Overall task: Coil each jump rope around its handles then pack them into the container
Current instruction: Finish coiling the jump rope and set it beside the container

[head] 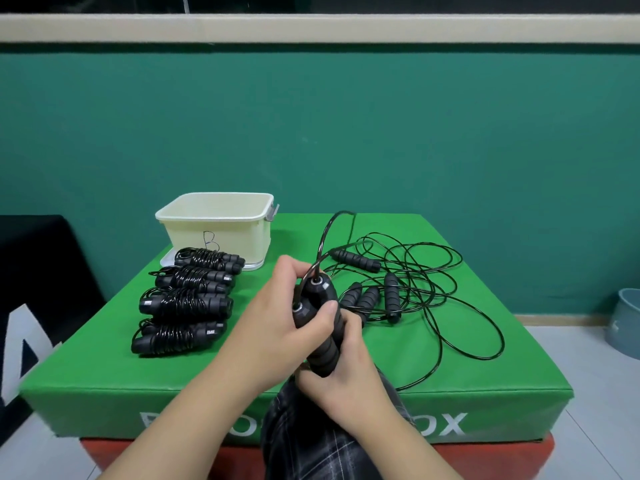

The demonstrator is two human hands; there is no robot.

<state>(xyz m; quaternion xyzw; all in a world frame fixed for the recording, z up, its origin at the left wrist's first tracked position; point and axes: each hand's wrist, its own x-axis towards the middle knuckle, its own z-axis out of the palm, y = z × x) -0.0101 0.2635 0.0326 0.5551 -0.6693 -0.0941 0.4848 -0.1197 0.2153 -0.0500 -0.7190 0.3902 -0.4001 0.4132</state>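
Note:
Two black jump-rope handles (320, 299) stand side by side, tips up, above the near middle of the green pad. My left hand (294, 306) grips their upper part, thumb across the front. My right hand (343, 372) holds their lower end. The rope rises from the tips and arcs back to a loose tangle of black rope (426, 289) on the right, where several more handles (367, 299) lie. Several coiled jump ropes (187, 299) lie in a row on the left. A cream container (221, 223) marked "B" stands behind them, open on top.
The green padded box (138, 386) sits on a red base. A white lid (168, 261) lies flat under the container's left corner. A grey bin (627, 323) stands on the floor at the right. A black object fills the left edge. A green wall is behind.

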